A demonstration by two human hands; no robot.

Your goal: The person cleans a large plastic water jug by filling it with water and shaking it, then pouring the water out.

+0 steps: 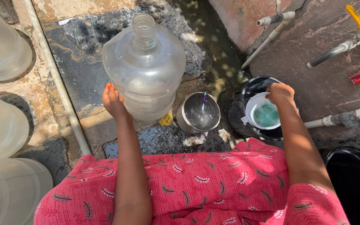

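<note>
A large clear plastic water jug point(144, 66) stands upright on the wet stone ground, its neck open. My left hand point(113, 101) rests flat against its lower left side. My right hand point(279, 93) grips the rim of a small white mug point(264, 111) holding bluish water, held over a black bucket point(247, 92). Between jug and bucket sits a steel pot point(198, 112) with a toothbrush point(204, 101) standing in it. A yellow scrap point(166, 120) lies beside the jug's base.
Several more clear jugs point(3, 46) line the left edge beside a long pipe point(55, 71). White pipes and a yellow-handled tap point(357, 31) run along the right wall. Another black tub point(355, 179) sits at lower right. My pink patterned clothing point(213, 187) fills the foreground.
</note>
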